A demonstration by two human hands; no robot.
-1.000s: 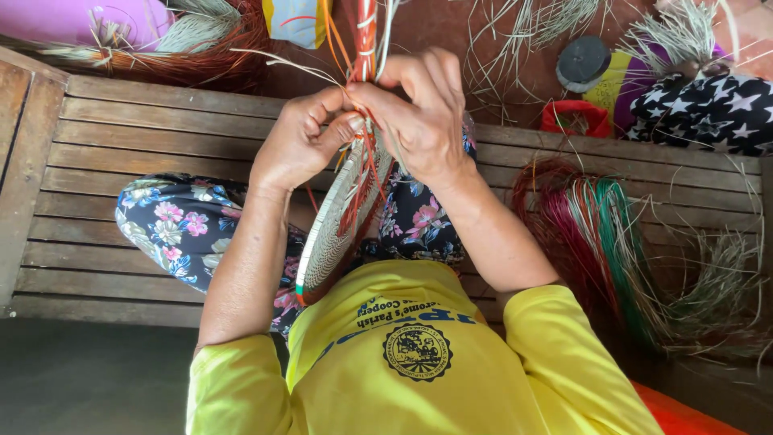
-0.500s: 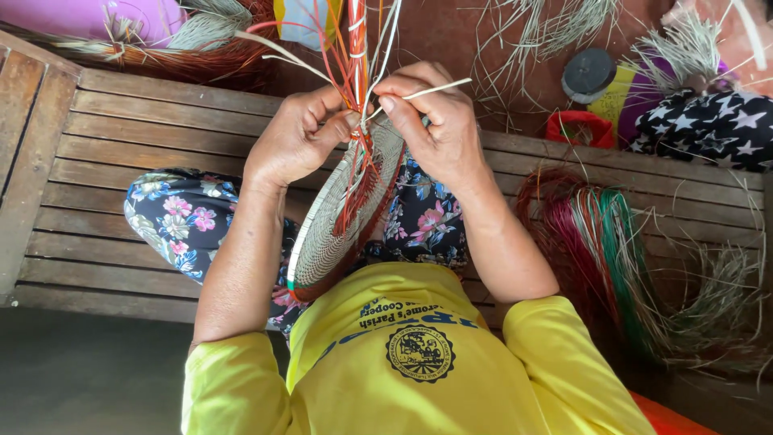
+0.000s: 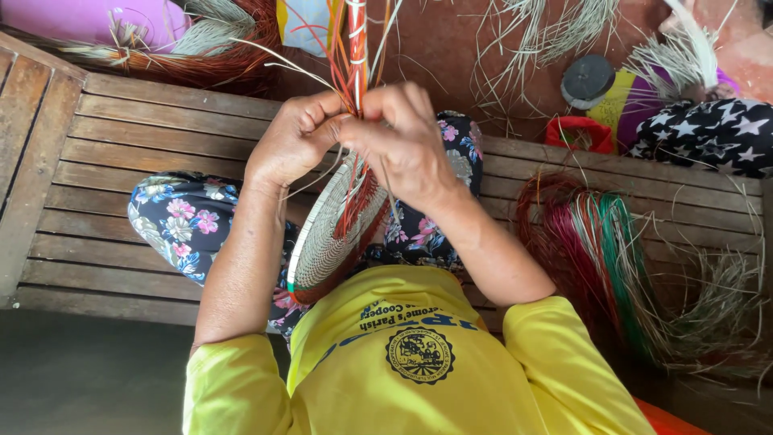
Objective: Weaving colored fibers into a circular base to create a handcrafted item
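Right now the woven disc (image 3: 326, 242) stands on edge over my lap, between my forearms, its pale coiled face turned left and its red-orange rim edge toward my right wrist. Above it rises the bundle of orange and red strands (image 3: 355, 48), and that is where the work is. To do this wrap well, I judge the strands want steady tension and the disc must not twist, so each turn lies snug against the coil. My left hand (image 3: 294, 141) is curled shut, pinching the strands at the rim; my right hand (image 3: 403, 141) closes from the other side, fingers pressed together on the same bundle, knuckles nearly touching. Both wrists are raised, elbows tucked. Beyond, the slatted wooden bench (image 3: 145, 121) carries a loose coil of red and green fibre (image 3: 596, 242).
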